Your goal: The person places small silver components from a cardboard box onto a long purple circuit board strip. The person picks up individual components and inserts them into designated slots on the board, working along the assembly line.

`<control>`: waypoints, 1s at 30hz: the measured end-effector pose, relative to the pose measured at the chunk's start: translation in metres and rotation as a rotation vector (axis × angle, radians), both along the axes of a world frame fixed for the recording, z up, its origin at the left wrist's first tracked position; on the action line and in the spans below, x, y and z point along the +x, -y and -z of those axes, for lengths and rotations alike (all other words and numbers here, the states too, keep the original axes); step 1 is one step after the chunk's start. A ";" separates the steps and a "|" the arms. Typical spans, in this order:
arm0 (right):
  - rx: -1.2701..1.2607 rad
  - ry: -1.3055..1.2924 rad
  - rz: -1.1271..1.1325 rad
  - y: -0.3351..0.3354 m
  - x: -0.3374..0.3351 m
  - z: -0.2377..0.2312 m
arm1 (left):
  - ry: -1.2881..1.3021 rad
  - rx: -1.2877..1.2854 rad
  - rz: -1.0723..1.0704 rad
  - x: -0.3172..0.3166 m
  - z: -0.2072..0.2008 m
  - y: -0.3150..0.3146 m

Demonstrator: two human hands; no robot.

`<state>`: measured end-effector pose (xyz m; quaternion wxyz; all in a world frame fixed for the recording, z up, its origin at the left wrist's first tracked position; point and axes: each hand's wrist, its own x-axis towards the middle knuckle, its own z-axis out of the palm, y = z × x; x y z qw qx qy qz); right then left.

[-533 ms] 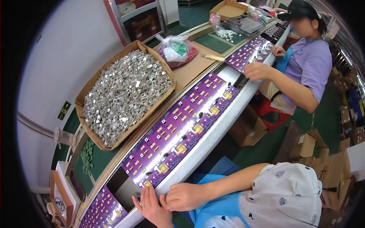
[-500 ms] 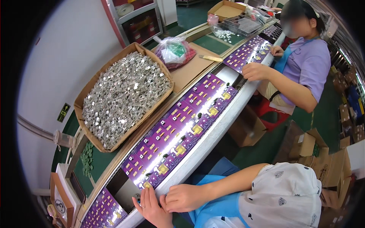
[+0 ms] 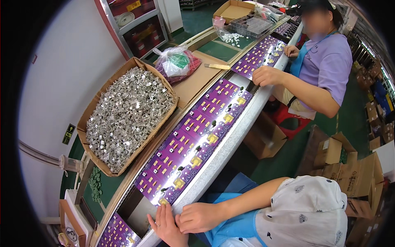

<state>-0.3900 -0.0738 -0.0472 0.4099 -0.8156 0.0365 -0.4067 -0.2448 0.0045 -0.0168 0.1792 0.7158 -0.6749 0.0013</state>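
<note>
As a long purple circuit board (image 3: 195, 138) is lying along the production line, a worker is resting both hands at its near end. In the head view, the left hand (image 3: 166, 227) is extending its fingers to the board's corner, apparently steadying it rather than gripping. Just beside it, the right hand (image 3: 200, 217) is curling its fingers inward; whether it is holding anything cannot be told. A pale metal rail (image 3: 214, 166) is running along the board's front edge, probably guiding it. Beyond the board, a cardboard box (image 3: 86, 117) is standing close, seemingly placed so that its metal pieces (image 3: 131, 115) are lying within reach.

The board's smooth, glossy surface is reflecting a white streak of light across gold-toned patches and dark, rounded components. The silvery, angular pieces are glinting between creased brown walls, while flat green discs (image 3: 95, 184) are lying loose nearby and a crinkled clear plastic bag (image 3: 175, 64) is bulging. Farther along, a co-worker's hand (image 3: 267, 76) is hovering at or touching another purple board (image 3: 257, 57).
</note>
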 end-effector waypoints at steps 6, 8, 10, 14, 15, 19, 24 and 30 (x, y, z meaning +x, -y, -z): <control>0.011 0.064 -0.023 0.004 -0.007 -0.006 | -0.031 0.047 0.027 -0.008 -0.007 0.008; 0.010 0.068 -0.025 0.006 -0.010 -0.007 | -0.031 0.040 0.047 -0.009 -0.005 0.011; 0.006 0.064 -0.026 0.008 -0.012 -0.008 | -0.031 0.040 0.066 -0.010 -0.004 0.014; 0.015 0.086 -0.002 0.012 -0.017 -0.012 | -0.055 0.051 0.105 -0.014 -0.006 0.021; 0.018 0.091 0.006 0.013 -0.019 -0.013 | -0.067 0.056 0.115 -0.015 -0.007 0.023; 0.035 0.115 0.025 0.017 -0.025 -0.016 | -0.113 0.118 0.133 -0.023 -0.013 0.032; 0.010 0.141 0.074 0.023 -0.035 -0.023 | -0.154 0.181 0.191 -0.029 -0.019 0.042; 0.036 0.192 0.162 0.031 -0.046 -0.033 | -0.232 0.271 0.225 -0.044 -0.036 0.060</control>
